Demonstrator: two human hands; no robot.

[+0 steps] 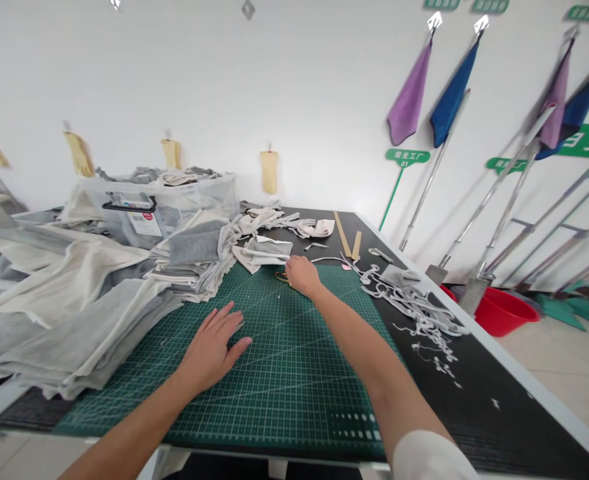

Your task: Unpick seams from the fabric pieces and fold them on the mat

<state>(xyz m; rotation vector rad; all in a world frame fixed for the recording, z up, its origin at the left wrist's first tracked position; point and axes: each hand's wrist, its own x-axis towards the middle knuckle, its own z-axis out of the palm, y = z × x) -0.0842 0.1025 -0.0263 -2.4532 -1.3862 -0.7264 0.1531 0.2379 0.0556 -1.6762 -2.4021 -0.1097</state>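
The right hand (302,275) lay at the far edge of the green cutting mat (284,373), its fingers curled over a yellowish item, probably scissors (280,276), though whether they gripped it could not be told. The folded cloth piece (264,253) lay just beyond the mat edge, touching or nearly touching the fingertips, its long axis across the worktop (499,393). The left hand (213,347) rested flat, fingers spread and released, at mid-mat, well short of the cloth; the right hand was nearer.

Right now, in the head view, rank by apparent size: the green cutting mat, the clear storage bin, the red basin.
1. green cutting mat, by far
2. clear storage bin
3. red basin, partly hidden by the table edge, so bin versus basin is uncertain.
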